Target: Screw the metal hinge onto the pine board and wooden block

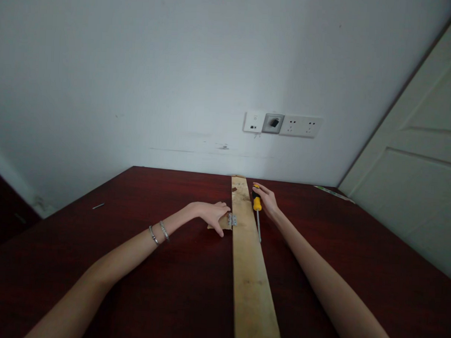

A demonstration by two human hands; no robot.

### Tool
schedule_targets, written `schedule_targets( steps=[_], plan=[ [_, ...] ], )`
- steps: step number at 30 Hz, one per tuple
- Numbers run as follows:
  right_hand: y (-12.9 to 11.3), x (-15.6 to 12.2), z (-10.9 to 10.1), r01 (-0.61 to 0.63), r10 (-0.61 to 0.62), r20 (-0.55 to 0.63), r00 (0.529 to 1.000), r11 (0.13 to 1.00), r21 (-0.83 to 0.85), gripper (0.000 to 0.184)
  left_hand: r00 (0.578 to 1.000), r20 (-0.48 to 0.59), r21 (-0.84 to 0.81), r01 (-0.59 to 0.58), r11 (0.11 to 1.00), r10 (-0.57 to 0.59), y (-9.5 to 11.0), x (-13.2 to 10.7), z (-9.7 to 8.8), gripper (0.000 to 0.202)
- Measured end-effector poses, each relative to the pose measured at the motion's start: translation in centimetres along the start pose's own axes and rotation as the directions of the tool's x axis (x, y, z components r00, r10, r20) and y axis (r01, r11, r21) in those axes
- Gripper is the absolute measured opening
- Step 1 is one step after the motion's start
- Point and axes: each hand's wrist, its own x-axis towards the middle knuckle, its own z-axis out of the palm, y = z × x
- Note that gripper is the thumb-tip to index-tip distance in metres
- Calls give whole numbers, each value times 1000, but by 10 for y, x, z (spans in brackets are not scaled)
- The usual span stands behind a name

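Note:
A long pale wooden plank point(248, 269) runs away from me across the dark red table. At its left edge, near the far end, sits a small metal hinge point(232, 219) that bridges to a short piece of wood or board point(225, 223). My left hand point(212, 216) lies over this short piece, fingers spread, thumb toward me, beside the hinge. To the right of the plank, my right hand point(267, 200) is closed around a screwdriver point(257, 204) with a yellow and black handle. Its metal shaft points back toward me, along the plank's right edge.
The red table point(160, 286) meets a white wall with a row of sockets point(300, 126). A thin metal rod point(98, 206) lies at the left, and a spirit level point(334, 193) rests at the far right. A white panelled door point(428, 148) stands on the right.

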Motion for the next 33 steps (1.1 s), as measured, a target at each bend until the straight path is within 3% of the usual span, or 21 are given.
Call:
schedule_targets(
  steps=[5,9,13,21,25,33],
  plan=[
    [-45,6,1,118,-117,-40,992,993,23,70,1000,7,-2,21,1000,-21,-11,-3,2,83],
    [-85,-10,12,408,-410,-22,912,910,-75,55,1000,-20,-36,17,999,-18,-18,-5,3,85],
    [-108,-33,28,536,-535,33,844,838,-101,47,999,-34,-33,11,999,-12,-19,-5,5,84],
    [-120,-57,43,606,-591,137,795,785,-130,45,999,-48,-51,18,999,-20,-18,-6,5,81],
    [-118,-59,45,604,-576,190,795,782,-155,45,999,-44,-56,17,998,-20,-19,-6,4,81],
    [-113,-57,45,591,-563,187,805,789,-166,45,999,-43,-73,6,997,-10,-19,-6,4,83]
  ],
)
